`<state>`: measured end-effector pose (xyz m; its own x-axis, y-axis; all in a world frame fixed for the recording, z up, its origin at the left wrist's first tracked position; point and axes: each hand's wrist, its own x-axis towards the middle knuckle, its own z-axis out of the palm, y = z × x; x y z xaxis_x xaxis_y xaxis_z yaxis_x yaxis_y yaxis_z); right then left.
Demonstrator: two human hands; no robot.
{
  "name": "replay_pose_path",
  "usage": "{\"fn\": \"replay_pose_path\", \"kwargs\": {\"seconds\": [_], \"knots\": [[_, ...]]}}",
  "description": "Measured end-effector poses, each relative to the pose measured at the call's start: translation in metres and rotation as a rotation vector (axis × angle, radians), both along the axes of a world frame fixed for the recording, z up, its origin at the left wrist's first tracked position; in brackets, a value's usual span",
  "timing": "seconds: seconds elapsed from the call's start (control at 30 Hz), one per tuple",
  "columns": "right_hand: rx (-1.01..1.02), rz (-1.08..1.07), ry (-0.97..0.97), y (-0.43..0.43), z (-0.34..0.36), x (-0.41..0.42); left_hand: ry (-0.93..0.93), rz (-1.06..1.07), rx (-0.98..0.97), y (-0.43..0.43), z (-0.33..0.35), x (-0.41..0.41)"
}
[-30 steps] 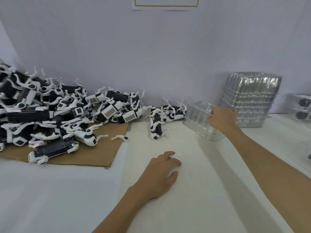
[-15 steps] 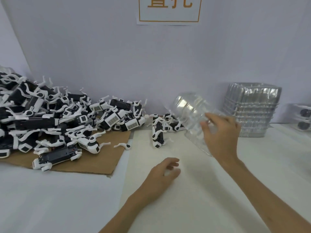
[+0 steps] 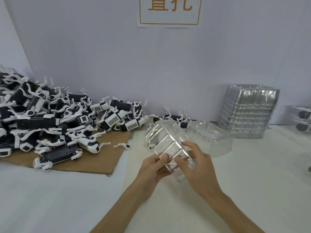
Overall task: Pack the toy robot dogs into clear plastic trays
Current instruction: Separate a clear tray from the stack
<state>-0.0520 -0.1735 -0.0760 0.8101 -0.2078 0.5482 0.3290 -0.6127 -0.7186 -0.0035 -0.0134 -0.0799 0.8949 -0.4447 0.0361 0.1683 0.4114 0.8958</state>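
Note:
Both hands hold one clear plastic tray tilted above the white table, its ribbed bottom facing me. My left hand grips its near left edge with the thumb on top. My right hand grips the near right edge. A second clear tray lies on the table just behind, to the right. A big pile of black-and-white toy robot dogs covers the left side. A couple of dogs lie behind the held tray by the wall.
A tall stack of clear trays stands at the back right by the wall. Packed trays show at the far right edge. Brown cardboard lies under the pile, with a loose white leg on it.
My right hand brought the tray from the back right toward me and lower. My left hand rose off the table and took hold of the tray's left edge.

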Motion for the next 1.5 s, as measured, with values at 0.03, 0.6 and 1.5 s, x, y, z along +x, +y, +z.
{"fn": "replay_pose_path", "kwargs": {"seconds": [0.03, 0.6, 1.5], "knots": [[-0.004, -0.006, 0.016, -0.002, -0.001, 0.001, -0.002, 0.007, 0.005, -0.001, -0.001, -0.001], [-0.025, -0.036, -0.091, -0.008, 0.003, -0.001, -0.017, 0.062, 0.108, -0.001, -0.006, 0.001], [-0.601, -0.516, -0.174, -0.095, 0.060, 0.067, 0.007, 0.048, 0.010, 0.000, -0.008, 0.004]]}}
